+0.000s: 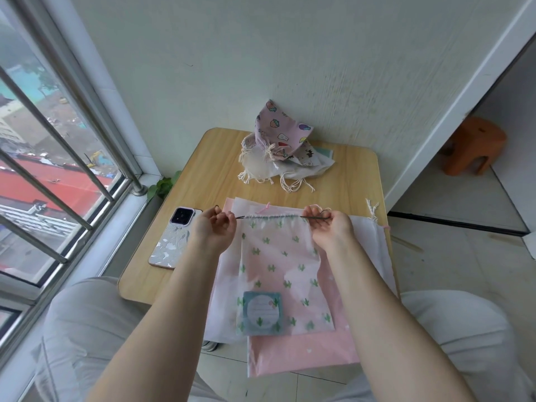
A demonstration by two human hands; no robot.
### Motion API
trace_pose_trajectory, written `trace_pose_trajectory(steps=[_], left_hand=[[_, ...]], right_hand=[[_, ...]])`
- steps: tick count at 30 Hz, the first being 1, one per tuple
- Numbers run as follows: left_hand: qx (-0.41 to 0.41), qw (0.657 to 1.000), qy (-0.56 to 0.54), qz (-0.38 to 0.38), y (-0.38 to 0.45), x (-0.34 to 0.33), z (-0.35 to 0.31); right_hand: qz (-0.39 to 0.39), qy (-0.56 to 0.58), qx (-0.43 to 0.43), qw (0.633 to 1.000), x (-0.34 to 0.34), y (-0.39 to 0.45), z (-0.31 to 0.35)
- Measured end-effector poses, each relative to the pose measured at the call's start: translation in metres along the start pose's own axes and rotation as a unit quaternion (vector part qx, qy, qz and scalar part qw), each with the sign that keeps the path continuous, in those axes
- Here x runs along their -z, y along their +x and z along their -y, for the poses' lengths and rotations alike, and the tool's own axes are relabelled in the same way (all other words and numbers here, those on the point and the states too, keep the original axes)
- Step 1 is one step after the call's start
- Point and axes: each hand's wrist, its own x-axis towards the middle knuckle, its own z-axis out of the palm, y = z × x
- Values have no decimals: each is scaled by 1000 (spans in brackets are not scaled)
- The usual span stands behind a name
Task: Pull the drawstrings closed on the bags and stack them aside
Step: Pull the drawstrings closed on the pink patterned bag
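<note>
A translucent bag with green cactus prints lies on top of a pile of flat bags on the wooden table. A dark green drawstring runs through its gathered top hem. My left hand pinches the cord's left end and my right hand pinches its right end, stretching it taut. A blue-green square item shows through the bag's lower part. Under it lie a pink bag and a white bag. Several cinched bags are heaped at the table's far edge.
A phone in a patterned case lies face down on the table's left side. A barred window runs along the left, a white wall stands behind the table. An orange stool stands on the floor at the far right.
</note>
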Motion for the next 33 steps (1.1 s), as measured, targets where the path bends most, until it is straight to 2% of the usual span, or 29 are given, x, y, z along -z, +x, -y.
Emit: trace_pose_trajectory(steps=[2,3,4,5,6,7,8,9,10,11,13,14,15,17,20,23,25,26,28,30,32,33], left_hand=[[3,1000,-16,12,3,5,-5],[-10,999,29,7,3,7,-8],[-42,993,113,-11,3,8,-9],[-94,967,232,-42,3,9,-9],[-162,911,373,-73,0,10,-9],[-238,825,505,-88,-2,11,-7],[-304,731,606,-76,-5,11,-4],[-340,652,676,-42,-8,10,1],[-348,589,729,-7,-9,8,5],[-338,536,773,12,-9,6,9],[-294,444,846,9,-8,3,14],[-274,416,867,2,-7,2,15],[-257,405,877,-2,-6,2,15],[-238,409,881,-3,-4,3,18],[-220,421,880,-11,-6,7,19],[-210,398,892,-39,-8,11,13],[-220,384,895,-46,-8,13,10],[-232,381,893,-49,-8,12,8],[-261,404,876,-41,-6,10,5],[-279,455,845,-28,-8,4,1],[-314,509,801,11,-10,-3,3],[-336,543,768,39,-13,-7,6]], right_hand=[[-20,-16,4,1000,3,0,6],[-35,-57,16,998,4,-3,8],[-53,-114,37,991,5,-3,11],[-70,-176,67,980,5,-4,13],[-81,-249,108,959,4,-6,15],[-81,-331,155,927,2,-9,16],[-69,-425,204,879,0,-12,15],[-33,-516,248,819,-1,-15,12],[15,-600,283,748,-3,-17,7],[53,-675,312,667,-5,-20,1],[78,-779,360,508,-4,-19,-7],[82,-805,371,456,-3,-16,-9],[87,-824,371,420,-2,-15,-11],[89,-851,355,377,1,-12,-15],[53,-882,321,340,6,-15,-18],[25,-899,295,324,12,-13,-12],[26,-893,291,341,14,-12,-10],[32,-885,288,365,14,-12,-10],[55,-857,289,424,10,-13,-8],[89,-808,283,509,2,-17,-5],[123,-736,260,612,-9,-26,-4],[144,-697,265,651,-15,-31,-4]])
